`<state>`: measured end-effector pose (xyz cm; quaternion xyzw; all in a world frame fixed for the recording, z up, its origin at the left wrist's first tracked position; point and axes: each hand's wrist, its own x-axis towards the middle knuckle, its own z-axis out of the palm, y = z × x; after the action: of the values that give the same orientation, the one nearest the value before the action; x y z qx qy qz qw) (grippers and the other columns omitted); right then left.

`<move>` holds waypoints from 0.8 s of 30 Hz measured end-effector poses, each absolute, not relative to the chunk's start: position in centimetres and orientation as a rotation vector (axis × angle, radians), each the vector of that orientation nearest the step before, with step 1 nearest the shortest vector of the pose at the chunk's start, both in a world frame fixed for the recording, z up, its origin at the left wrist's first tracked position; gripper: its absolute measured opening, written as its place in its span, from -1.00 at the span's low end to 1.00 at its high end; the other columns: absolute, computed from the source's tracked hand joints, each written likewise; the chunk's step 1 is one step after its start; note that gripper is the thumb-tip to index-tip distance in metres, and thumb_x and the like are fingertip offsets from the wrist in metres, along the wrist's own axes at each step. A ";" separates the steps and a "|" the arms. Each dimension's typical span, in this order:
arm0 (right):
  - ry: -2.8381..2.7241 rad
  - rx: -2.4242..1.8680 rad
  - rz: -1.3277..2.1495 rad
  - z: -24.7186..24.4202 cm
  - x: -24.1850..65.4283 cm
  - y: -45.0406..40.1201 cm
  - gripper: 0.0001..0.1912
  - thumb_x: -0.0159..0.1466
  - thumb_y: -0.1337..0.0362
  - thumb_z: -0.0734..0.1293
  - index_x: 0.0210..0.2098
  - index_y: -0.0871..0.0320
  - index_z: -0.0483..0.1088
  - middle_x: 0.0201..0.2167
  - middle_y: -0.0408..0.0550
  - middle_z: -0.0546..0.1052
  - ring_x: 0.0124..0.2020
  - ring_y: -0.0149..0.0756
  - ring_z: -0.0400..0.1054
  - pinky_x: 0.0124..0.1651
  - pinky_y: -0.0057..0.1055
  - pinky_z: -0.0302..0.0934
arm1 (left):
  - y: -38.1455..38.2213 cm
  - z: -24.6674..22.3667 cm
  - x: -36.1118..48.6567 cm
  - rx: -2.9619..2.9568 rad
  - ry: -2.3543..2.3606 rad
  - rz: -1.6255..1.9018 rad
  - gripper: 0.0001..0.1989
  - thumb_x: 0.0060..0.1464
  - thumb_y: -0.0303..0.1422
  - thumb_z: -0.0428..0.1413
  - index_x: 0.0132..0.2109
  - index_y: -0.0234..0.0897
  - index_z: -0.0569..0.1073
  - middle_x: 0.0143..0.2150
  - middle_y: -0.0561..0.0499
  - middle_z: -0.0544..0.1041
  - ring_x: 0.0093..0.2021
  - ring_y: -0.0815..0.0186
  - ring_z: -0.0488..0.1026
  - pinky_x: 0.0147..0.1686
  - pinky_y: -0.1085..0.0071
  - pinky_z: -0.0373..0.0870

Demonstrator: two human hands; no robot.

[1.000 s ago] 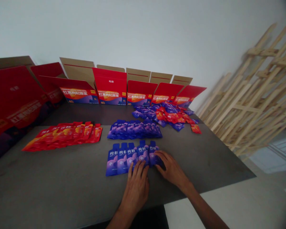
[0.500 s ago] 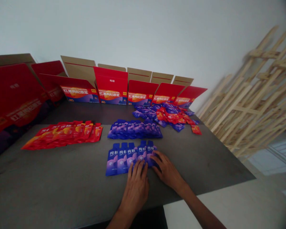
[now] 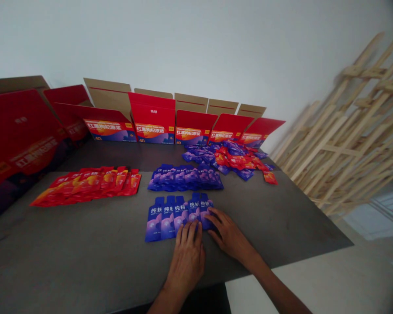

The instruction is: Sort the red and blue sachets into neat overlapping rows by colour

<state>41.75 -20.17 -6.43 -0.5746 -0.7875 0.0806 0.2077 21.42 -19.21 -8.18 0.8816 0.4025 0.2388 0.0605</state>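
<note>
Several purple sachets (image 3: 167, 218) lie in an overlapping row on the grey table, printed sides up. My left hand (image 3: 187, 253) is laid over the lower ends of the middle ones, fingers stretched out. At the right end of the row, the fingers of my right hand (image 3: 228, 233) are spread and touch the last purple sachet (image 3: 205, 209). Both hands press from above and grip nothing. Just behind the row is a stacked, fanned pile of purple sachets (image 3: 185, 176). Left of that lies a fanned pile of red sachets (image 3: 91, 183).
Open red cartons (image 3: 153, 117) line the back of the table (image 3: 85, 257), with a larger one (image 3: 16, 135) at the left. A loose heap of mixed red and purple sachets (image 3: 236, 159) lies at the back right. Wooden frames (image 3: 340, 148) lean against the wall at the right.
The rightmost purple sachets have shifted very slightly left under my right hand. My left hand has hardly moved.
</note>
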 end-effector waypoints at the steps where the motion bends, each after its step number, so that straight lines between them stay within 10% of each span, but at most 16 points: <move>1: -2.197 -1.590 0.237 -6.3 41.9 -20.3 -0.41 0.41 0.29 0.28 0.40 -0.01 0.14 0.38 0.09 0.25 0.38 -0.06 0.18 0.36 0.06 0.21 | -19.2 -8.2 21.4 2.662 1.216 0.726 -0.45 0.24 -0.49 -0.03 0.36 -0.36 0.27 0.32 -0.23 0.37 0.33 -0.02 0.27 0.32 -0.08 0.23; 14: -1.603 -1.809 -0.254 -6.4 60.3 -10.4 -0.53 0.43 0.06 0.14 0.17 0.19 0.39 0.20 0.23 0.40 0.29 0.02 0.24 0.38 0.06 0.10 | -19.9 -7.2 21.0 2.725 1.019 0.653 -0.36 0.14 -0.59 -0.01 0.36 -0.22 0.26 0.39 -0.20 0.27 0.40 -0.02 0.19 0.32 -0.14 0.26; 24: -1.767 -1.946 -0.153 -9.7 61.8 -8.6 -0.36 0.40 0.06 0.16 0.35 0.28 0.22 0.21 0.29 0.38 0.27 0.09 0.26 0.33 0.09 0.15 | -20.3 -6.5 20.9 2.715 0.916 0.547 -0.32 0.09 -0.60 -0.01 0.36 -0.17 0.27 0.43 -0.15 0.24 0.43 -0.01 0.16 0.32 -0.11 0.29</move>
<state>61.76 -8.64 -9.69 -0.7154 -0.6495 -0.0562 0.2514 20.86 -20.27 -6.46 0.9249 0.3119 0.1865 0.1118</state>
